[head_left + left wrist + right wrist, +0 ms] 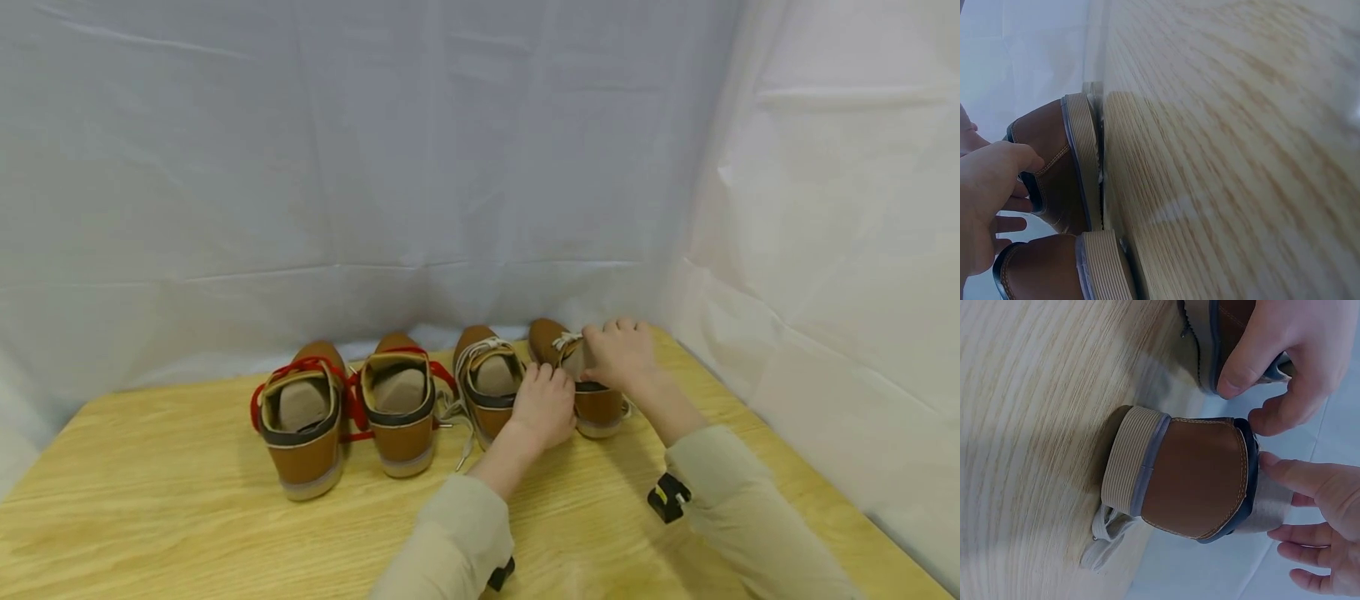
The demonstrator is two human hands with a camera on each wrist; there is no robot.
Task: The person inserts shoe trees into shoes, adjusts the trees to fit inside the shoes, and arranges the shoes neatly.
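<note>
Side by side stand two brown shoes with pale laces. My left hand [543, 404] is between them. Its thumb touches the heel of the rightmost shoe [1054, 169] in the left wrist view, and its other fingers are loosely bent above the neighbouring shoe [1041, 269]. Over the rightmost shoe's opening is my right hand [621, 354]. In the right wrist view, the thumb of this right hand [1335, 512] lies at the dark collar of that shoe [1194, 478], beside the grey inside, with the other fingers relaxed and apart. Much of the rightmost shoe is hidden by the hands in the head view.
To the left, a brown shoe with red laces [303, 458] and its match [405, 437] stand on the wooden table [165, 475]. A loose pale lace [467, 450] lies by the third shoe. White sheeting [375, 167] hangs behind and on the right.
</note>
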